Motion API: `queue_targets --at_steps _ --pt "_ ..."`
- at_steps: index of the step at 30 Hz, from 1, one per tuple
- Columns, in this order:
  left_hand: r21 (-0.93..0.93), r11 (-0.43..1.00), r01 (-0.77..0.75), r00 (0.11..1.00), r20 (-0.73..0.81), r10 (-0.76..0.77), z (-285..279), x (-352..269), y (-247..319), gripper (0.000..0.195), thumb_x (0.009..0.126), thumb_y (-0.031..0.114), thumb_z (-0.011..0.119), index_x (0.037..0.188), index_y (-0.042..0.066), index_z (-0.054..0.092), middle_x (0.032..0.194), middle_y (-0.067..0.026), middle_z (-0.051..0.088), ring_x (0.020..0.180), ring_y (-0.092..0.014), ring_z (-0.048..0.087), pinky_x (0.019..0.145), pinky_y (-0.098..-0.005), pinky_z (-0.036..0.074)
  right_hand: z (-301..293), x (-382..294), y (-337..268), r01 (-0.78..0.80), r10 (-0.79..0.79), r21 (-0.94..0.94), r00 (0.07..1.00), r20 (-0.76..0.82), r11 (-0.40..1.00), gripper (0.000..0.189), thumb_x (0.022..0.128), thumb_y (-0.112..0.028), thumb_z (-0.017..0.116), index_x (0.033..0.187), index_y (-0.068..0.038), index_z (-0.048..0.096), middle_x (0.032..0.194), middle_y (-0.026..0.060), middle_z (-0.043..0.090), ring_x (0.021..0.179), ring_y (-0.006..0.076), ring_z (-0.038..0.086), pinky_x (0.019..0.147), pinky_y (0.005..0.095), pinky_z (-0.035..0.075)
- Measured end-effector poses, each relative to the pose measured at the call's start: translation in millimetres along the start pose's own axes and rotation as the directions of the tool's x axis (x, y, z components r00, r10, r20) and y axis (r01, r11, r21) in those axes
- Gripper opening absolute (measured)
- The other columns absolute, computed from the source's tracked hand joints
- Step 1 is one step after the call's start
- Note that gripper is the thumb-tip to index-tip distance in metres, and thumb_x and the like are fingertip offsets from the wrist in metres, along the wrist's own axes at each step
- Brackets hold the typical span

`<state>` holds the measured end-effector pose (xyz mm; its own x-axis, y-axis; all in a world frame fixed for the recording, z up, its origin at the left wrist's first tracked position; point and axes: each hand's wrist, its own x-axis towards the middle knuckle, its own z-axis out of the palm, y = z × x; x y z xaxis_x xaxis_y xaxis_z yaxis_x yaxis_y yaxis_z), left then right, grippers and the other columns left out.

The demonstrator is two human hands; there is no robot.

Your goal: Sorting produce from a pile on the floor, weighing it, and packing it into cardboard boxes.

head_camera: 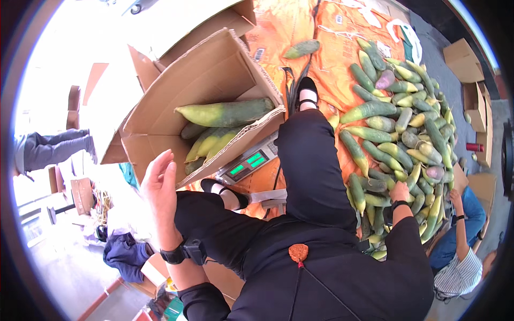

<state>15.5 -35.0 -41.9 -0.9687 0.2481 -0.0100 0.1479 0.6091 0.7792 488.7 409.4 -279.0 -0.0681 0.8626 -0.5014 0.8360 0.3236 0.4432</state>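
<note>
Green radishes (225, 112) lie inside an open cardboard box (160, 156), which rests on a digital scale (247, 162) with a lit green display. Beside the box's near left corner, my left hand (158, 180) is raised with its fingers apart and nothing in it. On my right is a large heap of green radishes (373, 134) with a few purplish ones, spread over orange woven sacks (277, 20). My right hand (399, 192) reaches into the lower part of this heap, at a radish; whether its fingers grip it cannot be told. One radish (302, 49) lies apart beyond my foot.
Another person in a striped shirt (457, 277) sits at the lower right, an arm towards the heap. A person's legs (60, 148) show at the far left. Cardboard boxes (464, 60) stand along the right. Black straps (295, 86) lie near my foot.
</note>
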Motion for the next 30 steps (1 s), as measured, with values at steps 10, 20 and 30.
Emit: queue_targets --at_steps 10,20,30 --pt "0.045 0.998 -0.046 0.997 0.062 0.043 -4.5 2.0 10.3 0.024 0.089 0.007 0.06 0.113 0.001 0.064 0.103 -0.0069 0.068 0.092 -0.012 0.061 0.082 -0.025 0.048 7.1 24.8 30.5 0.118 -0.116 0.134 0.993 -0.017 0.984 0.024 0.082 -0.02 0.06 0.09 0.002 0.067 0.08 0.0197 0.068 0.079 0.0338 0.069 0.066 0.044 0.055" --pt "-0.09 0.991 -0.1 0.989 0.101 0.109 -12.7 -1.4 21.1 0.025 0.088 0.005 0.06 0.113 0.002 0.064 0.101 -0.0064 0.067 0.089 -0.011 0.062 0.077 -0.0244 0.048 -86.3 3.5 54.1 -0.005 -0.235 0.979 0.971 0.053 0.201 0.028 0.09 -0.031 0.056 0.09 -0.004 0.06 0.069 0.0058 0.06 0.046 0.0116 0.046 0.042 0.0313 0.043" --pt "-0.613 0.789 0.029 0.838 0.446 0.315 37.7 -19.7 106.8 0.06 0.094 0.012 0.054 0.146 0.004 0.025 0.123 -0.0155 0.057 0.109 -0.021 0.057 0.089 -0.0312 0.048 -319.5 -210.1 -164.9 0.12 -0.684 0.817 0.485 -0.544 -0.564 0.04 0.098 -0.027 0.049 0.124 0.003 0.051 0.1 0.0093 0.062 0.063 0.0073 0.047 0.06 0.0244 0.048"
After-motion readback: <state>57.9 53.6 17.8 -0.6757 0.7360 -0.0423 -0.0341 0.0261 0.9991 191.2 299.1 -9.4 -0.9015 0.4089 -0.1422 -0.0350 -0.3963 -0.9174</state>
